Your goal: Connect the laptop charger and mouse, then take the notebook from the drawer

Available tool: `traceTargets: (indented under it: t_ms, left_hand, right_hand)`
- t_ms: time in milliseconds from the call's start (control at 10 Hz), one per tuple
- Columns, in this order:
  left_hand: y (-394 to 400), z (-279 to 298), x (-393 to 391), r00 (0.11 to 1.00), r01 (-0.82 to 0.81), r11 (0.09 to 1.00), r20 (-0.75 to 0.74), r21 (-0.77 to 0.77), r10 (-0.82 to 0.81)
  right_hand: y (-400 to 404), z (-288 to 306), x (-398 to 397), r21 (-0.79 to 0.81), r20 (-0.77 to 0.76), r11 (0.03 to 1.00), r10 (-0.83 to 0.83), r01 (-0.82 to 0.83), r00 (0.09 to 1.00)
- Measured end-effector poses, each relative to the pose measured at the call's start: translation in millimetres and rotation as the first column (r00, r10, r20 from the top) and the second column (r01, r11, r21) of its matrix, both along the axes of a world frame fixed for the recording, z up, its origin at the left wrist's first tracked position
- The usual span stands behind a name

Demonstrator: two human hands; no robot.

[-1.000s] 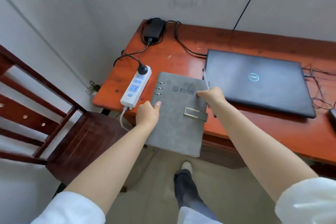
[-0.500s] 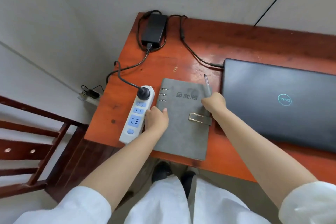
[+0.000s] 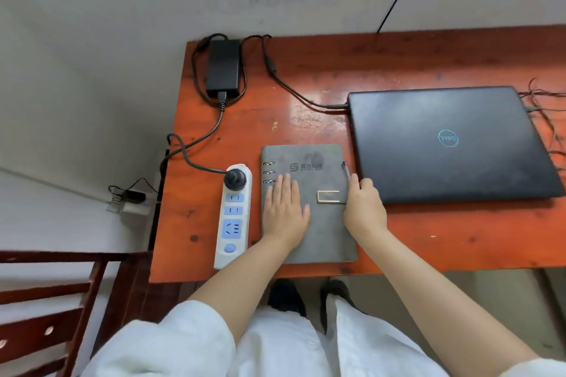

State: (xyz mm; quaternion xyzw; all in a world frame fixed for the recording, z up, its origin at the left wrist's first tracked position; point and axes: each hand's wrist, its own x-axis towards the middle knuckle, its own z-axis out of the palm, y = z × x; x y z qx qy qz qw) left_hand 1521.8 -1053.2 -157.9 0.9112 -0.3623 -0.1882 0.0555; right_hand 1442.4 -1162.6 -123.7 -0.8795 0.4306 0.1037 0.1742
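A grey ring-bound notebook (image 3: 324,232) lies flat on the orange-red desk (image 3: 428,236), between a white power strip (image 3: 233,217) and the closed black laptop (image 3: 444,144). My left hand (image 3: 284,211) rests palm down on its cover with the fingers stretched out. My right hand (image 3: 364,208) curls around the notebook's right edge, beside the metal clasp and a pen (image 3: 346,168). The black charger brick (image 3: 223,67) sits at the desk's back left corner. One lead runs to a plug (image 3: 234,179) in the strip, the other to the laptop's left side. No mouse is in view.
Thin dark cables (image 3: 548,119) trail off the laptop's right side. A dark wooden chair (image 3: 46,315) stands left of the desk. A small socket with a plug (image 3: 128,199) lies on the floor by the wall. My legs and shoes show below the desk's front edge.
The notebook has gone from hanging over the desk's front edge to lying flat on the desk. My left hand moved from its left edge onto the cover and spread out. The view tilted downward.
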Motion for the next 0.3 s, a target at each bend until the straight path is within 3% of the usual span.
traceTargets:
  t_ms: [200, 300]
  left_hand:
    - [0.6, -6.7, -1.5, 0.999, 0.032, 0.999, 0.039, 0.006, -0.032]
    - [0.2, -7.6, -2.1, 0.997, 0.036, 0.999, 0.062, 0.015, -0.037]
  right_hand:
    - [1.3, 0.4, -14.7, 0.044, 0.029, 0.999, 0.016, -0.017, 0.999]
    - [-12.4, 14.8, -21.2, 0.091, 0.172, 0.996, -0.002, -0.014, 0.985]
